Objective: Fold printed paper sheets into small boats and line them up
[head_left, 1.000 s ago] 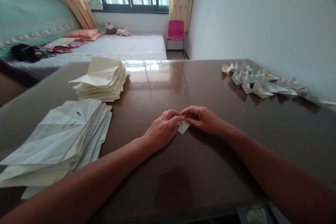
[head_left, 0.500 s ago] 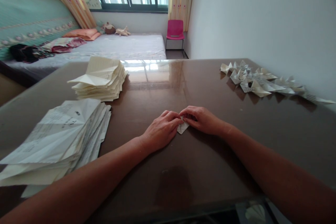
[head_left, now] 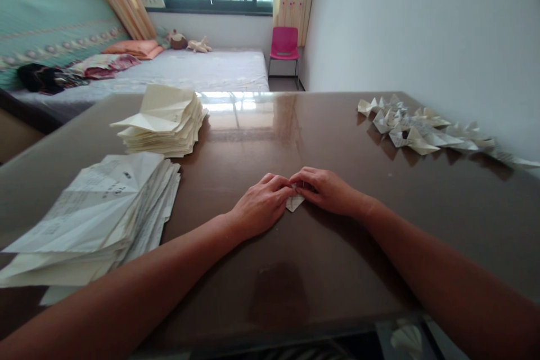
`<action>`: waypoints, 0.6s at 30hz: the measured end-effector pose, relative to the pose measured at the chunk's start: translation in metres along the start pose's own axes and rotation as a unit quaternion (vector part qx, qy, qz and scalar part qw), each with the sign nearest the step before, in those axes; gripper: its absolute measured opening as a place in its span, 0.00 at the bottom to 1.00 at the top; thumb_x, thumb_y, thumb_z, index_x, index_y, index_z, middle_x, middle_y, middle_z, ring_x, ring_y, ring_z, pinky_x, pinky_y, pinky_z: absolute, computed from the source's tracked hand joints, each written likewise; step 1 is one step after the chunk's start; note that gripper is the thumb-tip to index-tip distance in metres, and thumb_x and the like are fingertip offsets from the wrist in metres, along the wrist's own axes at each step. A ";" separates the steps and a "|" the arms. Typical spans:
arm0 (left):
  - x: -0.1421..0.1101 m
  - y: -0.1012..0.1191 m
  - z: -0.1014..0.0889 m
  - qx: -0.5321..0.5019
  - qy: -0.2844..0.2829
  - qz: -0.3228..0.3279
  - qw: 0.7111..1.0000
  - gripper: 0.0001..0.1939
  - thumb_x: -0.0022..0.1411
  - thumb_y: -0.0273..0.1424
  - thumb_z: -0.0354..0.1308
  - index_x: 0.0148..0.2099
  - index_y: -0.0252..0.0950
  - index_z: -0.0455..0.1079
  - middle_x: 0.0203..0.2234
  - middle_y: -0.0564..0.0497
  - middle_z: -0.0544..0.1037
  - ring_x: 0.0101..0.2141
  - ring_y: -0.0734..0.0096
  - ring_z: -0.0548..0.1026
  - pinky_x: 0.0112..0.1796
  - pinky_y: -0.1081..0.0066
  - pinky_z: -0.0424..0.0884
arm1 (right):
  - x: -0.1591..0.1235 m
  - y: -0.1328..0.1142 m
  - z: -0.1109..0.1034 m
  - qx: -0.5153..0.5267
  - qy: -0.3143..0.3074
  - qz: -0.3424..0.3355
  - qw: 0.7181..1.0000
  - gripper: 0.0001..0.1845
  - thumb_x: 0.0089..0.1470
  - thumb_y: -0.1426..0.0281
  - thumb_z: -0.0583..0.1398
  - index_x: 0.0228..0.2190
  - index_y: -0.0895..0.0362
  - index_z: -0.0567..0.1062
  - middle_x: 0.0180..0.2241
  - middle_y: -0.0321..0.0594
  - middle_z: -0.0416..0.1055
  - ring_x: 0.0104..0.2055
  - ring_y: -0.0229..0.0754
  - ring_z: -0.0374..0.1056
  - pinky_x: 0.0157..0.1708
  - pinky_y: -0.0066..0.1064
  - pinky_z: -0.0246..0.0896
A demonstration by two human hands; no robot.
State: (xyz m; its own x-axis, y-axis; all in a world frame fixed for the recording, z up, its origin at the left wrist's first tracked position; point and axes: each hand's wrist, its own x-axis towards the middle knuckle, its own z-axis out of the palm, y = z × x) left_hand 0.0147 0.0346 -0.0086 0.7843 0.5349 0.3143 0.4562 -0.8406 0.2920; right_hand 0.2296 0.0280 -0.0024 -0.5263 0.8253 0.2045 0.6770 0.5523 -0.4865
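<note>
A small piece of folded paper [head_left: 295, 203] with printed marks lies on the brown table between my hands, its pointed end toward me. My left hand [head_left: 262, 204] grips its left side, fingers bent and pressed together. From the other side, my right hand [head_left: 323, 190] pinches the upper right of the paper with thumb and fingertips. The fingers cover the paper's far part, so its full shape is hidden.
Two stacks of creased sheets, a white printed stack [head_left: 105, 202] and a cream stack [head_left: 164, 121], stand on the left of the table [head_left: 236, 292]. Several folded paper pieces [head_left: 415, 129] lie at the far right by the wall. Beyond are a bed [head_left: 219, 70] and a pink chair [head_left: 284, 44].
The view has tilted down slightly, so the room sits a little higher in the picture. Both hands stay on the folded paper, with barely any finger movement.
</note>
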 end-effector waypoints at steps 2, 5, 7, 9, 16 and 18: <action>0.000 0.000 0.000 -0.012 0.002 -0.003 1.000 0.14 0.64 0.26 0.48 0.49 0.40 0.70 0.44 0.47 0.72 0.46 0.65 0.68 0.49 0.64 0.69 | 0.000 0.000 -0.001 0.019 -0.004 0.001 1.000 0.10 0.56 0.71 0.57 0.41 0.56 0.75 0.34 0.39 0.72 0.33 0.37 0.67 0.34 0.27 0.60; -0.001 0.001 0.000 -0.054 0.018 -0.036 0.998 0.12 0.64 0.28 0.51 0.49 0.40 0.69 0.47 0.47 0.70 0.46 0.66 0.70 0.49 0.64 0.70 | 0.001 0.000 -0.004 0.062 -0.012 0.001 0.998 0.10 0.55 0.73 0.58 0.40 0.57 0.75 0.32 0.38 0.72 0.31 0.36 0.66 0.33 0.27 0.60; 0.000 0.000 0.002 -0.099 0.037 -0.074 0.992 0.15 0.62 0.29 0.54 0.51 0.41 0.66 0.50 0.47 0.66 0.42 0.70 0.73 0.46 0.66 0.73 | 0.001 -0.001 -0.005 0.085 -0.011 0.008 0.996 0.10 0.55 0.73 0.58 0.40 0.57 0.74 0.30 0.36 0.71 0.30 0.35 0.65 0.32 0.26 0.60; 0.001 -0.001 0.004 -0.154 0.060 -0.111 0.980 0.18 0.59 0.28 0.56 0.53 0.42 0.64 0.52 0.47 0.63 0.35 0.76 0.74 0.41 0.68 0.75 | 0.000 -0.001 -0.005 0.107 -0.013 0.021 0.994 0.11 0.54 0.72 0.59 0.41 0.57 0.74 0.28 0.35 0.71 0.29 0.35 0.65 0.32 0.26 0.60; 0.005 -0.006 0.006 -0.279 0.072 -0.163 0.944 0.18 0.56 0.25 0.56 0.50 0.38 0.63 0.51 0.47 0.63 0.29 0.82 0.74 0.31 0.76 0.75 | 0.000 -0.003 -0.006 0.132 -0.037 0.031 0.990 0.14 0.54 0.68 0.60 0.43 0.57 0.73 0.29 0.34 0.71 0.29 0.34 0.65 0.31 0.26 0.60; 0.004 -0.003 0.001 -0.229 0.050 -0.154 0.960 0.16 0.57 0.26 0.55 0.49 0.39 0.65 0.50 0.47 0.65 0.29 0.81 0.73 0.34 0.73 0.75 | 0.000 -0.005 -0.007 0.115 -0.050 0.029 0.992 0.16 0.52 0.64 0.63 0.42 0.57 0.74 0.30 0.35 0.71 0.29 0.35 0.65 0.31 0.26 0.60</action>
State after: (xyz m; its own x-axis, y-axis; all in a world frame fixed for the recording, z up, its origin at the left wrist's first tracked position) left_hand 0.0171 0.0391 -0.0091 0.5868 0.7770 0.2281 0.4100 -0.5280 0.7437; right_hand 0.2302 0.0263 0.0060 -0.5456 0.8331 0.0905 0.5784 0.4525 -0.6787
